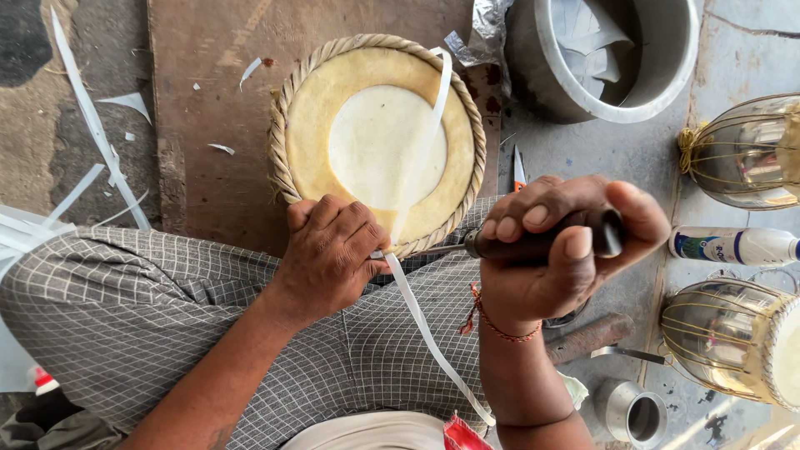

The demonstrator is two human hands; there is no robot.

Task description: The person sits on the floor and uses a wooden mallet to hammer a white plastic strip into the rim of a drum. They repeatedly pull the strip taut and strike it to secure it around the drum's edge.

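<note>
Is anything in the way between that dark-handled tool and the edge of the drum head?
Nothing visible blocks it. The right hand grips the dark-handled tool, whose metal tip reaches the braided rim of the drum head beside the left hand. Only the white strip crosses there, pinched by the left fingers.

At the right edge we see a white plastic bottle (737, 246) lying on its side with a blue-and-green label, a crumpled foil wrapper (479, 37) up top, and a red packet corner (465, 435) at the bottom.
</note>
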